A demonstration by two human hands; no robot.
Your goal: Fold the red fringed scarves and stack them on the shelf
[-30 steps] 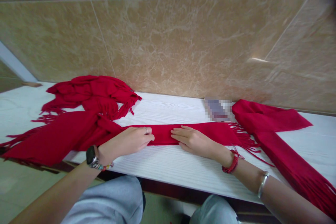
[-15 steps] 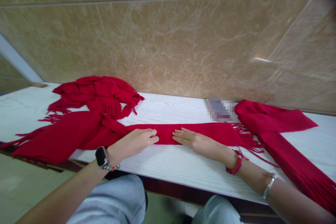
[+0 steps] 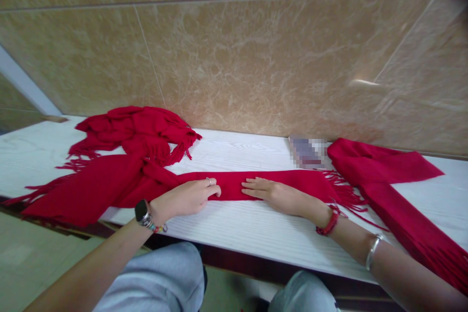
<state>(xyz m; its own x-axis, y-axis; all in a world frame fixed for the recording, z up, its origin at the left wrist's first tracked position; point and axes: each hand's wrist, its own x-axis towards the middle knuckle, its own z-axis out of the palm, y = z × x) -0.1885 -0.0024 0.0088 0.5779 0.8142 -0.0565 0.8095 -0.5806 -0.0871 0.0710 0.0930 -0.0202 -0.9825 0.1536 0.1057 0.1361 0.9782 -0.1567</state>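
A red fringed scarf [image 3: 231, 185] lies lengthwise along the white bench. Its right part is folded into a narrow flat strip with the fringe to the right; its left part is loose, bunched and spread wide. Near the strip's middle, my left hand [image 3: 192, 196] has its fingers curled down on the cloth, gripping it, though the fingertips are partly hidden. My right hand [image 3: 274, 195] rests flat on the strip just to the right, fingers stretched out and pointing left. A short stretch of red cloth shows between the two hands.
Behind the left part sits a crumpled red scarf pile [image 3: 135, 129]. Another red scarf [image 3: 383, 170], folded at an angle, lies at the right. A blurred flat object [image 3: 307, 152] is by the tiled wall [image 3: 256, 58]. The white bench [image 3: 234, 224] ends just before my knees.
My left hand's fingers have curled in a little more on the cloth. The right hand stays flat in nearly the same place, and the scarves look unchanged.
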